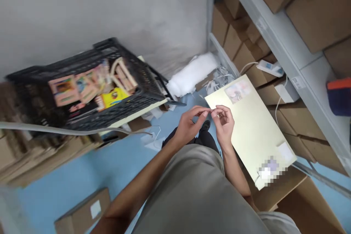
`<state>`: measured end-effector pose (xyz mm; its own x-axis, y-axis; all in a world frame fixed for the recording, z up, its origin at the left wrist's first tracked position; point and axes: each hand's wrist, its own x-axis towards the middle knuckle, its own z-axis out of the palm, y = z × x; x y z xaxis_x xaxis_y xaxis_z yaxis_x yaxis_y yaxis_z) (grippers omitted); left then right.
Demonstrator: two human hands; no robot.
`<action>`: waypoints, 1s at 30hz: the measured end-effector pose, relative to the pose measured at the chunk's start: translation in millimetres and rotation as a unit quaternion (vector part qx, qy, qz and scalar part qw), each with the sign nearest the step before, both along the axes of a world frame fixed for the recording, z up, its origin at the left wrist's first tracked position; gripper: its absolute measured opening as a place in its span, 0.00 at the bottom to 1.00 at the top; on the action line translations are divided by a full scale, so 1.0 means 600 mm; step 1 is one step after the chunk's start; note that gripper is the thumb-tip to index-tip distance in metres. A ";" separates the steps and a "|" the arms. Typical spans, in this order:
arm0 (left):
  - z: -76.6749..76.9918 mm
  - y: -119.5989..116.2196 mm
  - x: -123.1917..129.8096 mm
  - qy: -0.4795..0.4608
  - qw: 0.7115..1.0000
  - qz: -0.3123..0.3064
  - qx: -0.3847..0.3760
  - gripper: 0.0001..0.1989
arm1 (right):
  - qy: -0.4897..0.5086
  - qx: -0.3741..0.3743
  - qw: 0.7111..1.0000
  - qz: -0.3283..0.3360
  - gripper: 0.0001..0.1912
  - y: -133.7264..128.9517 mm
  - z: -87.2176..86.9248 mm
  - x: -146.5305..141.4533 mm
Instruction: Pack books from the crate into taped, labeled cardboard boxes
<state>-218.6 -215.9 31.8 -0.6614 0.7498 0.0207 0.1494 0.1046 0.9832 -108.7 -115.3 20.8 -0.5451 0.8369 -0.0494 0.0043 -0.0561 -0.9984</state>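
A: What's obscured?
B: Pixel blocks mask something at the near end of the pale surface [260,131]. Print [238,91] at its far end, blurred. Box [309,206] bottom right, cut off by frame. Crate [142,101] at left, smeared.
A: Pose?
B: Left hand [189,122] and right hand [225,126] meet at the fingertips, fingers curled. Cannot tell whether anything is pinched. Right hand overlaps the surface's edge in view; contact unclear.
A: Print's position?
B: Lying on the surface, just beyond the right hand.
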 end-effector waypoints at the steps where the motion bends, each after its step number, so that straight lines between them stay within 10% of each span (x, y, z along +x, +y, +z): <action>1: 0.022 -0.029 0.001 0.006 1.000 0.020 0.004 0.17 | 0.008 -0.002 1.000 0.030 0.16 -0.016 0.016 -0.003; 7: 0.106 -0.171 0.012 0.035 0.989 0.137 0.051 0.12 | 0.032 0.028 0.982 0.184 0.13 -0.103 0.103 -0.035; 16: 0.156 -0.425 -0.003 0.063 0.942 0.299 0.141 0.07 | 0.069 0.151 0.913 0.373 0.13 -0.321 0.180 -0.131; 24: 0.160 -0.730 -0.036 0.048 0.906 0.391 0.155 0.08 | 0.081 0.231 0.841 0.483 0.18 -0.604 0.186 -0.210; 30: 0.129 -0.880 -0.071 0.043 0.902 0.403 0.148 0.05 | 0.065 0.228 0.817 0.526 0.20 -0.742 0.164 -0.257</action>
